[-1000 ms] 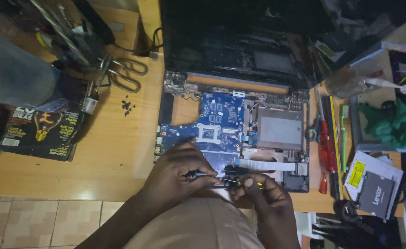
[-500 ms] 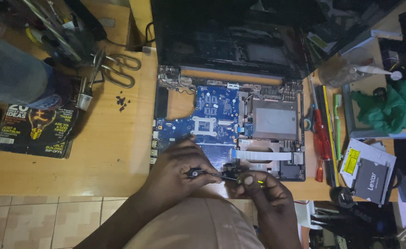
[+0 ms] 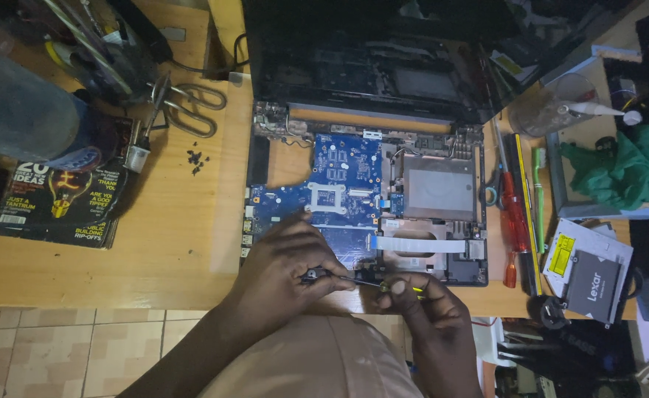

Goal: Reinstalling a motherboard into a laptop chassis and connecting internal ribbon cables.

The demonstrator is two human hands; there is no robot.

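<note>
In the head view, the left hand (image 3: 284, 269) and the right hand (image 3: 420, 309) met at the near edge of the wooden desk (image 3: 169, 243), just in front of an opened laptop base (image 3: 365, 199) with its blue circuit board (image 3: 339, 184) bare. The fingers of the left hand were clenched around the dark end of a thin tool (image 3: 339, 278), seemingly a small screwdriver, whose shaft ran right toward the other hand. The fingers of the right hand were pinched at the tool's tip, on something too small and dim to make out. A white ribbon cable (image 3: 420, 243) lay just beyond the hands. To the far left sat scissors (image 3: 188, 107), a scatter of tiny dark screws (image 3: 194, 158) and a magazine (image 3: 59, 199); to the right lay a red-handled screwdriver (image 3: 515, 221) and a boxed drive (image 3: 590, 276). Judging from the grip, any small part held at the tip could slip off the desk edge onto the tiled floor (image 3: 59, 346), and a jerk of the tool could scrape the board or cable.
</note>
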